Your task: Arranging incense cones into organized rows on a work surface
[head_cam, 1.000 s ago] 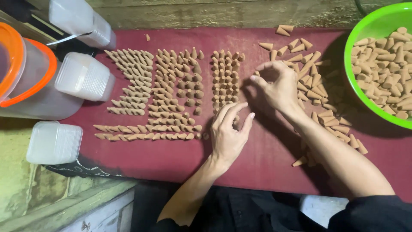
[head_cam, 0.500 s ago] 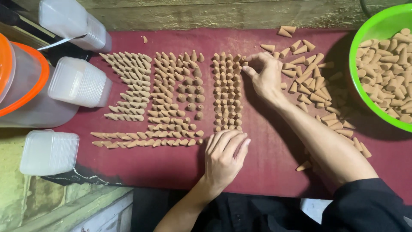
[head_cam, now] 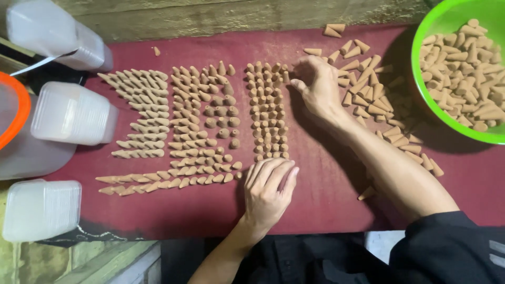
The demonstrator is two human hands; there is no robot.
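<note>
Small tan incense cones lie on a dark red mat (head_cam: pixel 326 179). Several rows of them are set out at the left (head_cam: pixel 173 126), and a block of upright cones (head_cam: pixel 268 113) stands in the middle. My left hand (head_cam: pixel 268 192) lies flat on the mat, fingers together, its tips against the near end of the upright block; it holds nothing. My right hand (head_cam: pixel 315 87) rests at the far right corner of that block, fingers curled down onto the cones there. A loose heap of cones (head_cam: pixel 373 100) lies just right of that hand.
A bright green bowl (head_cam: pixel 421 100) full of cones sits at the far right. Stacks of clear plastic lidded tubs (head_cam: pixel 71 113) and a container with an orange rim (head_cam: pixel 16 105) stand at the left. A wooden board runs along the mat's far edge.
My right hand moved left from the loose heap to the far corner of the upright block. My left hand slid nearer and flattened against the block's near end.
</note>
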